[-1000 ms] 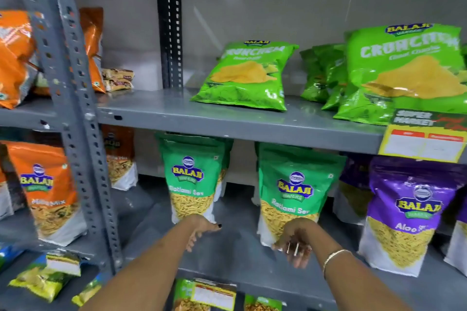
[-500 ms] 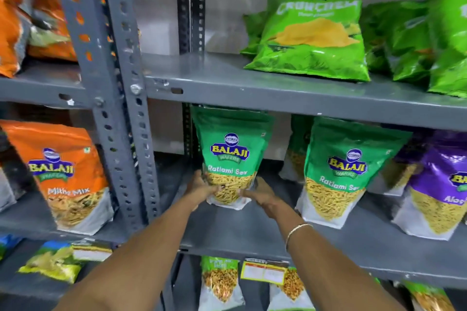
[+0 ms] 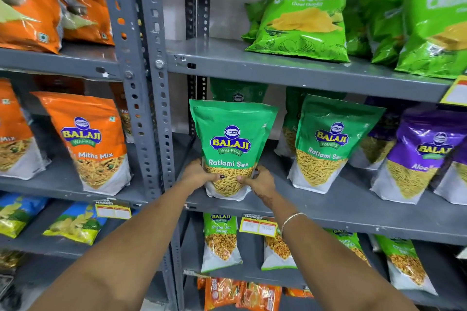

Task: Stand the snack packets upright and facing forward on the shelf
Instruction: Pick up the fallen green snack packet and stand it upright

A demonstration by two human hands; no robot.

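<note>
A green Ratlami Sev packet (image 3: 231, 139) stands upright, label forward, near the front left of the grey middle shelf (image 3: 341, 212). My left hand (image 3: 199, 173) grips its lower left side and my right hand (image 3: 260, 180) grips its lower right side, thumbs on the clear window. Another green packet (image 3: 238, 91) stands behind it, mostly hidden. A second Ratlami Sev packet (image 3: 328, 144) stands to the right, leaning slightly, and a purple Aloo Sev packet (image 3: 417, 156) stands beyond it.
A grey perforated upright post (image 3: 149, 98) rises just left of my hands. Light green Crunchem bags (image 3: 303, 23) lean on the shelf above. Orange Mitha Mix packets (image 3: 88, 141) fill the left bay. Chana Jor Garam packets (image 3: 221, 242) and price tags (image 3: 257, 226) sit below.
Both hands moved from loose in front of the shelf to either side of the left Ratlami Sev packet and took hold. The packet now sits nearer the front edge, and the view has moved closer.
</note>
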